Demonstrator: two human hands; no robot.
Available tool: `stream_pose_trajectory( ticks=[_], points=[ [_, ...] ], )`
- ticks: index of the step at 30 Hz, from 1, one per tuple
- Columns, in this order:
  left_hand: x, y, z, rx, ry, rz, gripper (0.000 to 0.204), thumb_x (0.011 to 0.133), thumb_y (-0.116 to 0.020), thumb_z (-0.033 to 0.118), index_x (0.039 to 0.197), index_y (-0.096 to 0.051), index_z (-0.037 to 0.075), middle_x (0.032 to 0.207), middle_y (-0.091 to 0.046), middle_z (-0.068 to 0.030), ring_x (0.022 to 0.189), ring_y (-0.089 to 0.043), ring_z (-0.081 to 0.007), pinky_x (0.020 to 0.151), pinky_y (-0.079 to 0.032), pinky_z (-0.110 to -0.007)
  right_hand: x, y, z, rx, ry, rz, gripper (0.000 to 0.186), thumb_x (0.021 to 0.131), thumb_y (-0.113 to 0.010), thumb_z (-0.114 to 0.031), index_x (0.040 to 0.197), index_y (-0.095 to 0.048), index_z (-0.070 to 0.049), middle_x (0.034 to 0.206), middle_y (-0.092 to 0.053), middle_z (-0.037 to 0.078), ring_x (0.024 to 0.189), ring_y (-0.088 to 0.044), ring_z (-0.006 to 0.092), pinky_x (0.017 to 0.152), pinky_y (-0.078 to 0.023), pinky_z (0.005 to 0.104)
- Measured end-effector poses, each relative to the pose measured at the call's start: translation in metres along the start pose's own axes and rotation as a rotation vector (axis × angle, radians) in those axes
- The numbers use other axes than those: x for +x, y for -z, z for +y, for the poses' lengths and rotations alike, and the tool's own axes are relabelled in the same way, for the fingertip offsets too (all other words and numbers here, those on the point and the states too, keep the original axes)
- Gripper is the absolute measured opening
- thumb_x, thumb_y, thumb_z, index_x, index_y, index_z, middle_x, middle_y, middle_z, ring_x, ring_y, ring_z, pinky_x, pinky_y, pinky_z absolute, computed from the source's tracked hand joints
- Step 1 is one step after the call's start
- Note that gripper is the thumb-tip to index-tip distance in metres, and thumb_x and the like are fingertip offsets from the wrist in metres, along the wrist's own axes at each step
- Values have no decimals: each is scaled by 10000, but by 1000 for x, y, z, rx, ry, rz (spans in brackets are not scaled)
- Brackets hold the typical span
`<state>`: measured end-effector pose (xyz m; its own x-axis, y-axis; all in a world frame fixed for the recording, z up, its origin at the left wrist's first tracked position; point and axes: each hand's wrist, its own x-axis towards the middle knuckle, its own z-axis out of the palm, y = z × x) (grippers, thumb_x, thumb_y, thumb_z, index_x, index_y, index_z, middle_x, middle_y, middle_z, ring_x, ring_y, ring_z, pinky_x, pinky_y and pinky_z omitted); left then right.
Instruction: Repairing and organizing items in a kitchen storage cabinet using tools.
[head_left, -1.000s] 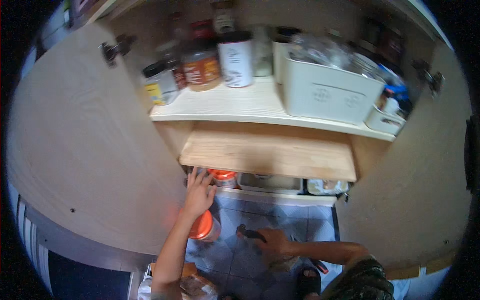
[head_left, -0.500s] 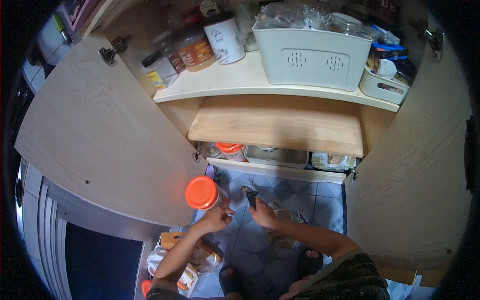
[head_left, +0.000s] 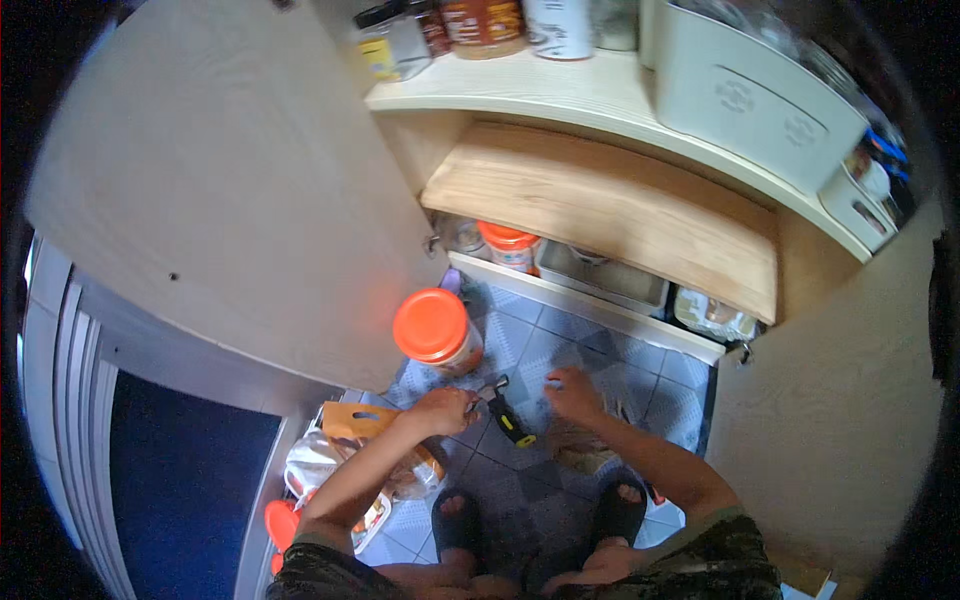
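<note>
A small hammer (head_left: 512, 420) with a metal head and a black-and-yellow handle hangs over the tiled floor, its handle slanting down to the right. My left hand (head_left: 445, 411) is closed at the head end, fingertips pinching it. To the right of the hammer, my right hand (head_left: 575, 397) is apart from it, holding nothing, its fingers loosely bent and parted. A clear jar with an orange lid (head_left: 432, 326) stands on the floor just beyond my left hand. Below my right hand lies a brownish bag-like thing (head_left: 583, 452), partly hidden by my forearm.
Open cabinet doors flank me, left (head_left: 230, 200) and right (head_left: 840, 400). A loose wooden board (head_left: 610, 205) lies slanted inside the cabinet, above bins and another orange-lidded jar (head_left: 510, 240). The upper shelf (head_left: 540, 85) holds jars and a white bin (head_left: 755, 100). Packages (head_left: 345, 430) sit at lower left.
The hammer has passed from my right hand to my left, and its handle now points down toward me. My right hand has drawn away to the right. The view has shifted and tilted.
</note>
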<state>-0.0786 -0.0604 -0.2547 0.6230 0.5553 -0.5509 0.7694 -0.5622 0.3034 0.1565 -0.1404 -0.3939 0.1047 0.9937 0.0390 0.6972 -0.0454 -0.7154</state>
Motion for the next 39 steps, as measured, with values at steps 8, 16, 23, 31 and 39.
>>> stream_pose_trajectory(
  ticks=[8, 16, 23, 31, 39],
  points=[
    [-27, 22, -64, -76, 418, 30, 580, 768, -552, 483, 944, -567, -70, 983, -569, -263, 951, -552, -364, 804, -445, -416, 77, 45, -88, 209, 217, -162, 627, 698, -655, -162, 1256, -387, -66, 1041, -503, 152, 916, -519, 255, 750, -448, 347],
    [-4, -2, -104, -583, 188, 683, 940, 645, -756, 324, 1274, -156, -35, 1232, -403, -249, 1152, -414, -348, 961, -349, -375, 162, -36, -169, 45, 225, 44, 627, 688, -652, -312, 1208, -408, -59, 1056, -496, 227, 983, -498, 368, 821, -408, 439],
    [41, -23, -86, -721, -131, 1006, 1180, 550, -822, 220, 1298, 31, -104, 1305, -305, -237, 1210, -336, -333, 1006, -282, -369, 199, -79, -15, 275, -252, 211, 261, 805, -513, -249, 929, -527, -20, 652, -598, 155, 573, -591, 312, 539, -462, 422],
    [16, -13, -90, -530, -10, 1117, 1180, 532, -822, 192, 1329, 7, -71, 1294, -292, -251, 1196, -332, -373, 1004, -285, -413, 33, -1, -44, -565, 299, -546, 397, 693, -630, -250, 1017, -519, -50, 929, -561, 232, 913, -532, 371, 787, -439, 429],
    [42, -21, -73, -686, 7, 1153, 1212, 451, -849, 303, 1327, -88, -49, 1303, -248, -235, 1217, -277, -371, 1022, -251, -423, -1, 29, 28, -279, -56, -406, 228, 708, -570, -175, 908, -575, -68, 898, -583, 165, 852, -566, 294, 758, -454, 404]
  ],
)
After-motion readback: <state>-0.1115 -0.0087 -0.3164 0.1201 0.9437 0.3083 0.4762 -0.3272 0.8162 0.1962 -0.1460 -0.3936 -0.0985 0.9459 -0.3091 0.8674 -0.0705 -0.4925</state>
